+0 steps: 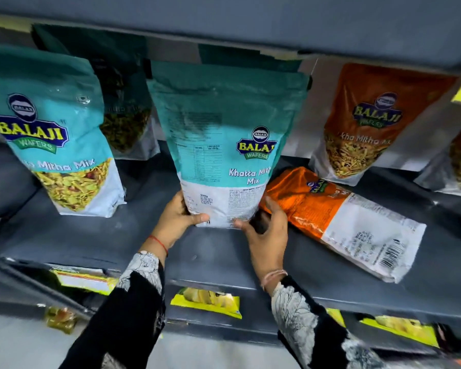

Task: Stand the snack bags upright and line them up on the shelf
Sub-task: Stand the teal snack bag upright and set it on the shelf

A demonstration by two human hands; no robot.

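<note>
Hands clamped on teal Khatta Mitha Mix bag [224,145] at centre shelf [218,259]: left hand [177,218] at its seven o'clock corner, right hand [265,230] at five. Stood upright, printed back outward. Best turned front-out, base flattened, aligned with teal bag [56,145] at nine o'clock. Orange bag [338,219] lay flat at four o'clock, beside the right hand.
</note>
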